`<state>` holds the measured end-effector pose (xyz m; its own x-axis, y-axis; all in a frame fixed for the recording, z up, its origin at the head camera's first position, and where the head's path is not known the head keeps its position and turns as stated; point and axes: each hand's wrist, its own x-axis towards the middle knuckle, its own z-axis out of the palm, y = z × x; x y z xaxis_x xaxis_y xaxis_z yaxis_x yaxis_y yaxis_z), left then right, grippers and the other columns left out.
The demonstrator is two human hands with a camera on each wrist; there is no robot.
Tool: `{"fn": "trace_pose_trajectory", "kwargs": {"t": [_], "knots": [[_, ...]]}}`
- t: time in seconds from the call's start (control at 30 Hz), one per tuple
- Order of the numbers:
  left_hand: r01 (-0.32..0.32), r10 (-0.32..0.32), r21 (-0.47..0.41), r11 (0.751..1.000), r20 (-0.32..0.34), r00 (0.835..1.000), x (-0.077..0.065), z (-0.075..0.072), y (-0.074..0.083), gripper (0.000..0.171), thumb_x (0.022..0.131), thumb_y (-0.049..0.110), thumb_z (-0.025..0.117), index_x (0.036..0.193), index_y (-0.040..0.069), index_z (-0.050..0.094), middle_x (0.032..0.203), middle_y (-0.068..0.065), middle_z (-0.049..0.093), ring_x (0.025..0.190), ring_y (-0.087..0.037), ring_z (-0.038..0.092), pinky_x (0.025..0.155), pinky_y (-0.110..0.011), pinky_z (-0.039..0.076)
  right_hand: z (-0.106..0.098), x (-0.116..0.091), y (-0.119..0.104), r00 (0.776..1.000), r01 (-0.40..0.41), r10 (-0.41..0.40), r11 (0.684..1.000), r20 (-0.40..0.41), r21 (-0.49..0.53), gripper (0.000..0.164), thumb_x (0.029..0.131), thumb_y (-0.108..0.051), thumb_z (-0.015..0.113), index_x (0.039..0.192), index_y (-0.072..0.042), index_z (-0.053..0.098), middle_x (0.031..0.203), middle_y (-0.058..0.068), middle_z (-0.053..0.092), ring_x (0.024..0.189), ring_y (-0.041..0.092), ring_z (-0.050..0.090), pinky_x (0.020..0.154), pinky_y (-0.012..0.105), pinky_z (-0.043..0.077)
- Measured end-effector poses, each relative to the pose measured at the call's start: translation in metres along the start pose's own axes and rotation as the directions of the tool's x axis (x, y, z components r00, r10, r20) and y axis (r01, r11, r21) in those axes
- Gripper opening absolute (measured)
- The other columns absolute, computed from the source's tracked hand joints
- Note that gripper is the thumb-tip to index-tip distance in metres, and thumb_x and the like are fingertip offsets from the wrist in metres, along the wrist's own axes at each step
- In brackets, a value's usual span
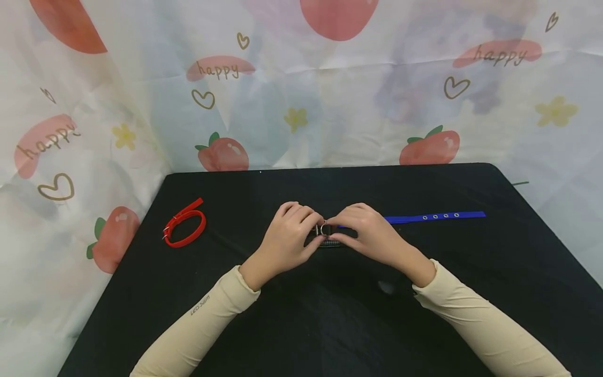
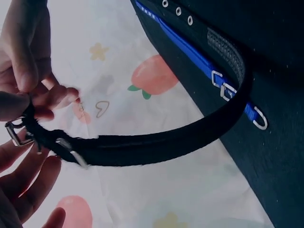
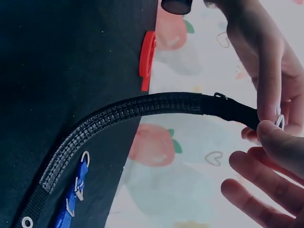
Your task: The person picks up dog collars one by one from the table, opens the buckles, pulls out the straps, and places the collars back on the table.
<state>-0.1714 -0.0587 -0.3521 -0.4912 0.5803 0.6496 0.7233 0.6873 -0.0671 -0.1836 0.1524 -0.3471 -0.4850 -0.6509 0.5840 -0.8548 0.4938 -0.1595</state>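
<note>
Both hands meet over the middle of the table at the buckle end of a black collar [image 2: 156,151]. My left hand [image 1: 287,238] pinches the collar close to its metal buckle [image 2: 19,133]. From the other side, my right hand [image 1: 372,233] pinches the same end between thumb and fingertips. In the right wrist view, the collar's strap [image 3: 156,103] arches away from the fingers, showing a textured lining and an eyelet towards its far end. Fingers hide part of the buckle end.
A blue collar [image 1: 410,219] lies stretched out on the black tabletop [image 1: 320,314] behind and right of my right hand, with metal eyelets. At the left lies a red collar [image 1: 187,242] curled into a loop. A printed cloth [image 1: 330,104] hangs behind the table.
</note>
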Motion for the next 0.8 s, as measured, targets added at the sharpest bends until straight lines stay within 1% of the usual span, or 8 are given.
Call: {"fn": "trace_pose_trajectory", "kwargs": {"t": [0.07,0.17,0.33,0.43,0.57,0.67,0.7,0.8], "knots": [[-0.005,0.005,0.014,1.000,0.009,1.000,-0.001,-0.003,-0.003,0.019,0.078,0.026,0.075,0.090,0.015,0.065,0.087,0.003,0.065,0.082,-0.014,0.061,0.097,-0.039,0.043,0.002,-0.001,0.002,1.000,-0.011,0.011,1.000,0.017,0.003,0.024,0.071,-0.015,0.080,0.094,-0.009,0.073,0.087,0.000,0.072,0.083,0.017,0.065,0.086,0.042,0.049],[-0.002,0.000,0.033,0.999,0.034,0.999,-0.004,-0.008,-0.009,0.020,0.078,0.024,0.074,0.094,0.015,0.067,0.087,0.003,0.067,0.083,-0.014,0.062,0.097,-0.040,0.043,0.004,-0.006,0.010,0.996,-0.052,0.052,0.999,0.075,-0.004,0.018,0.074,-0.016,0.078,0.091,-0.012,0.073,0.086,-0.002,0.072,0.083,0.014,0.065,0.087,0.042,0.048],[0.012,-0.018,0.061,0.998,0.108,0.994,-0.014,-0.019,-0.022,0.020,0.079,0.021,0.072,0.099,0.018,0.068,0.088,0.003,0.068,0.084,-0.016,0.061,0.096,-0.041,0.042,0.009,-0.027,0.030,0.970,-0.125,0.136,0.990,0.199,-0.064,0.011,0.077,-0.017,0.076,0.087,-0.015,0.072,0.084,-0.006,0.071,0.080,0.011,0.065,0.084,0.042,0.048],[0.029,-0.041,0.079,0.996,0.158,0.987,-0.020,-0.024,-0.030,0.017,0.079,0.018,0.071,0.096,0.018,0.068,0.087,0.002,0.068,0.083,-0.017,0.060,0.095,-0.043,0.042,0.012,-0.041,0.044,0.938,-0.172,0.201,0.977,0.284,-0.124,0.011,0.078,-0.019,0.075,0.088,-0.015,0.072,0.087,-0.004,0.070,0.083,0.014,0.065,0.078,0.041,0.049],[0.063,-0.086,0.106,0.992,0.220,0.972,-0.030,-0.029,-0.041,0.019,0.078,0.015,0.070,0.097,0.017,0.068,0.086,0.001,0.069,0.081,-0.018,0.061,0.095,-0.044,0.042,0.014,-0.055,0.062,0.872,-0.244,0.298,0.952,0.389,-0.182,0.015,0.080,-0.020,0.074,0.093,-0.013,0.071,0.093,0.000,0.069,0.087,0.018,0.065,0.074,0.041,0.050],[0.093,-0.120,0.114,0.989,0.256,0.959,-0.037,-0.031,-0.049,0.020,0.078,0.014,0.070,0.098,0.018,0.069,0.085,0.001,0.069,0.079,-0.019,0.061,0.094,-0.045,0.043,0.015,-0.061,0.071,0.828,-0.284,0.335,0.942,0.450,-0.178,0.015,0.080,-0.017,0.073,0.094,-0.011,0.071,0.090,0.001,0.068,0.080,0.016,0.064,0.071,0.038,0.052],[0.105,-0.132,0.113,0.988,0.266,0.955,-0.039,-0.032,-0.051,0.020,0.078,0.013,0.069,0.098,0.017,0.069,0.085,0.001,0.069,0.079,-0.019,0.061,0.094,-0.045,0.043,0.015,-0.062,0.072,0.817,-0.295,0.340,0.940,0.465,-0.169,0.014,0.080,-0.016,0.073,0.093,-0.011,0.070,0.088,0.001,0.068,0.077,0.013,0.062,0.069,0.035,0.052],[0.151,-0.175,0.100,0.983,0.304,0.937,-0.044,-0.033,-0.059,0.014,0.079,0.011,0.068,0.093,0.015,0.068,0.084,0.000,0.067,0.079,-0.020,0.062,0.093,-0.045,0.045,0.016,-0.062,0.075,0.800,-0.312,0.341,0.939,0.494,-0.143,0.008,0.081,-0.013,0.072,0.089,-0.011,0.070,0.080,-0.002,0.065,0.067,0.006,0.056,0.061,0.029,0.049]]}}
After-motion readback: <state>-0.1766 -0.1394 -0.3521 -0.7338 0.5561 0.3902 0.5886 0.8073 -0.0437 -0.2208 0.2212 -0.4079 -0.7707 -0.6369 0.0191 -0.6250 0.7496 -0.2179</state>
